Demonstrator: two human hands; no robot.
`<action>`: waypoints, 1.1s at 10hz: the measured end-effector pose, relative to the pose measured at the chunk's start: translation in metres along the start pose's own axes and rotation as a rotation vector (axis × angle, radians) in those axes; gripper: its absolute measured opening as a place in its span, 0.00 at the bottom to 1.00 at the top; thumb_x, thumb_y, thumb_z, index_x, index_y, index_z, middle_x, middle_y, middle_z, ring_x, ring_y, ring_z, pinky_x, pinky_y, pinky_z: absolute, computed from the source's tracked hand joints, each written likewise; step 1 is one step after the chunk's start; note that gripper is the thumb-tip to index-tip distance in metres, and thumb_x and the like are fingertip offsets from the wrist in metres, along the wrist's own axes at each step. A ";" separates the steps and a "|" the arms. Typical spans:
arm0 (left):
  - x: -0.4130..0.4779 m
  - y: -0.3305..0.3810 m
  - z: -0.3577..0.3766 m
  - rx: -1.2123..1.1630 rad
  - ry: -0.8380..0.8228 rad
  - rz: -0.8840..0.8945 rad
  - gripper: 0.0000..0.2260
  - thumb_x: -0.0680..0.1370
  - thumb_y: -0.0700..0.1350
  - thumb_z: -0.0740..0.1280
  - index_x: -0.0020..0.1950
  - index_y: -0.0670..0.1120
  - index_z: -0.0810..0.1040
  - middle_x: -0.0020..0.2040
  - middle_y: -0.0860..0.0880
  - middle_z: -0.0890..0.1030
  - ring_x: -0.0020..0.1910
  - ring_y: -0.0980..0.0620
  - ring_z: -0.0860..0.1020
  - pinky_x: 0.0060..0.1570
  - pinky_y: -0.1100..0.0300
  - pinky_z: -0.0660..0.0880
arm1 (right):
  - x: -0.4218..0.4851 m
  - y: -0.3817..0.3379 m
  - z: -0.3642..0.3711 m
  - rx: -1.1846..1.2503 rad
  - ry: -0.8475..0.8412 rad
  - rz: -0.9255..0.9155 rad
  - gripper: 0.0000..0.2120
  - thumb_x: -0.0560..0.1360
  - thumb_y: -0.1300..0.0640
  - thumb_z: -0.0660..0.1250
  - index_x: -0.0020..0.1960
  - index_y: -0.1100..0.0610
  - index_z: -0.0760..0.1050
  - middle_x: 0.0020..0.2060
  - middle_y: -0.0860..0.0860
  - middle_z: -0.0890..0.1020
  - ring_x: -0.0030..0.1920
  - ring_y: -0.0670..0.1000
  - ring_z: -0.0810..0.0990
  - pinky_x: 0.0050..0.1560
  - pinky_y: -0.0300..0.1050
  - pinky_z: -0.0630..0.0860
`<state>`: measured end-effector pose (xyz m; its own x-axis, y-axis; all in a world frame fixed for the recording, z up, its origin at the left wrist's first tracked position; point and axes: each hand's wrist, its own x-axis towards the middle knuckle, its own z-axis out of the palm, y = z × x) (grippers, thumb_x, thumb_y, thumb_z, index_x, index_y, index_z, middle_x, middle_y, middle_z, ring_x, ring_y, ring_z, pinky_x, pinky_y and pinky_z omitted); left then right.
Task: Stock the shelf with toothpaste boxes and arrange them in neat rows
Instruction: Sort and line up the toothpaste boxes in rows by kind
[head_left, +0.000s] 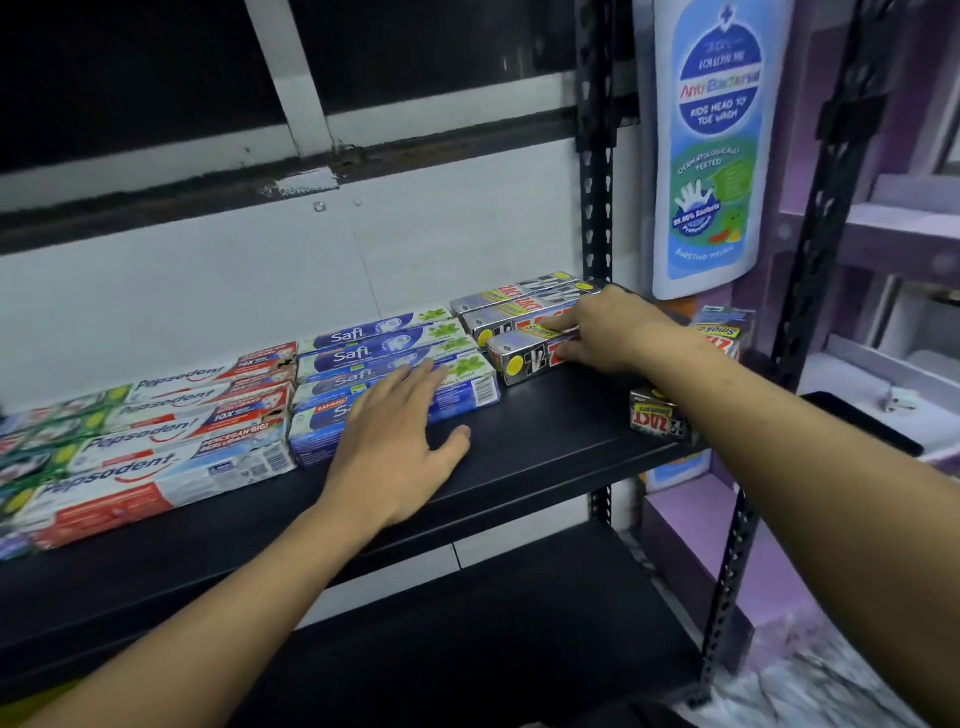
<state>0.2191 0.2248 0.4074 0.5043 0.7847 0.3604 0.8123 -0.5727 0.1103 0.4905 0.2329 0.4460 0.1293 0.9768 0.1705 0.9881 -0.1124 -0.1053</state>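
Note:
On the black shelf (545, 431) lie three groups of toothpaste boxes: red-and-white Pepsodent boxes (156, 441) at left, blue Safi boxes (363, 353) in the middle, silver Zact boxes (519, 306) at right. My left hand (395, 447) rests flat, fingers straight, on the front Safi box (467, 395). My right hand (608, 332) grips the nearest silver Zact box (519, 358), fingers over its top and thumb at its front. Two more Zact boxes show by my right forearm, one under it (657, 415) and one behind it (724, 332).
Black perforated uprights (597, 156) frame the shelf at right. A blue-and-white anti-bacterial wash sign (717, 140) hangs beside them. A lower black shelf (493, 639) lies beneath. Purple shelving (898, 234) stands at the far right. A white wall backs the shelf.

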 end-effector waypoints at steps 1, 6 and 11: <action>0.000 -0.001 0.001 0.004 -0.002 -0.005 0.31 0.79 0.62 0.59 0.79 0.55 0.57 0.80 0.57 0.56 0.79 0.54 0.53 0.77 0.52 0.49 | 0.007 -0.001 0.006 0.019 0.017 0.015 0.21 0.77 0.41 0.63 0.70 0.36 0.68 0.65 0.57 0.76 0.63 0.62 0.75 0.61 0.57 0.75; 0.000 0.001 0.001 -0.001 0.005 -0.011 0.29 0.79 0.61 0.60 0.79 0.56 0.59 0.79 0.57 0.58 0.79 0.55 0.53 0.76 0.53 0.49 | 0.008 -0.008 0.006 -0.018 0.045 -0.028 0.20 0.81 0.47 0.59 0.73 0.44 0.69 0.64 0.58 0.76 0.64 0.61 0.73 0.59 0.52 0.73; 0.000 0.000 0.002 0.000 0.013 -0.009 0.29 0.79 0.62 0.60 0.79 0.55 0.60 0.79 0.57 0.59 0.78 0.55 0.54 0.77 0.52 0.50 | 0.010 -0.009 0.006 0.051 0.025 -0.006 0.22 0.80 0.47 0.60 0.74 0.43 0.66 0.68 0.57 0.74 0.66 0.61 0.72 0.64 0.53 0.71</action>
<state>0.2194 0.2255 0.4053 0.4928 0.7869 0.3714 0.8170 -0.5653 0.1136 0.4822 0.2446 0.4425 0.1259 0.9725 0.1960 0.9834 -0.0963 -0.1535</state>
